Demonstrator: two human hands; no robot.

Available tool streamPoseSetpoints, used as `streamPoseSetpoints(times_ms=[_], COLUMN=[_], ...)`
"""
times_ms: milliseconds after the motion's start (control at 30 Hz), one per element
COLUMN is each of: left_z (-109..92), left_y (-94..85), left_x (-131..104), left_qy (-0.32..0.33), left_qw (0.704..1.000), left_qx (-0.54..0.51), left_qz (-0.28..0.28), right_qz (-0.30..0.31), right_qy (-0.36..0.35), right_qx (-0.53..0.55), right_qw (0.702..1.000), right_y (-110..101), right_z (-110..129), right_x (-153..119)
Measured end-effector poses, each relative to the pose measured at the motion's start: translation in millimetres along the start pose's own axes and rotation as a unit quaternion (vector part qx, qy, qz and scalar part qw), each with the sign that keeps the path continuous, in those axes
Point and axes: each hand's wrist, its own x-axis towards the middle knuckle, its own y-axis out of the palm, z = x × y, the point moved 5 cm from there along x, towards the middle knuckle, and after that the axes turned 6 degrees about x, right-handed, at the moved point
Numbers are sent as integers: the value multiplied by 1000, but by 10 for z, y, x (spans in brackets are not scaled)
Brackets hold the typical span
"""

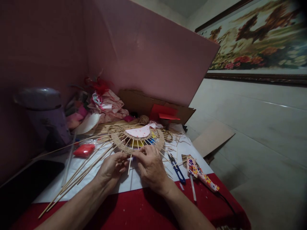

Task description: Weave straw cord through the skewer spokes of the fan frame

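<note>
A fan-shaped craft of thin wooden sticks and wound twine [123,146] stands in front of me, its sticks fanning out from a pink dotted cloth piece [137,131]. My left hand [112,166] has its fingers closed at the lower edge of the twine band. Just to its right, my right hand [152,164] pinches the same edge with thumb and forefinger. One bare stick [129,165] points down between the two hands. Anything small between my fingertips is hidden.
Blue thread snips [177,169] and a flower-patterned glue gun [201,177] lie at right. Long loose sticks [79,172] cross the white sheet at left, near a red packet [84,150], a dark flat object [31,179] and a purple container [48,121]. Cardboard [136,101] leans behind.
</note>
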Motion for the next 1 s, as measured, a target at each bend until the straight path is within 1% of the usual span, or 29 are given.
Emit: streamPoseSetpoints(times_ms=[233, 533, 633, 700, 767, 800, 900, 1000], left_z=[21, 12, 19, 19, 18, 17, 16, 17], left_y=[-31, -17, -16, -15, -15, -14, -14, -23], left_x=[18, 33, 32, 30, 29, 30, 37, 43], left_qy=[2, 25, 23, 26, 26, 25, 19, 14], left_qw=[1000, 1000, 1000, 999, 999, 999, 999, 999], left_qx=[-6, 11, 12, 11, 12, 12, 15, 18], left_qz=[-18, 15, 16, 20, 26, 30, 37, 24], right_qz=[-7, -7, -32, -79, -158, -203, -323, -404], right_qy=[-11, -7, -4, 5, 24, 39, 102, 151], right_qx=[-1, 4, 18, 38, 72, 92, 153, 209], right_qw=[1000, 1000, 999, 996, 985, 974, 928, 877], right_y=[5, 25, 0, -69, -191, -262, -446, -546], right_z=[15, 3, -14, -35, -69, -93, -192, -297], right_x=[-9, -14, -9, -8, -27, -48, -133, -207])
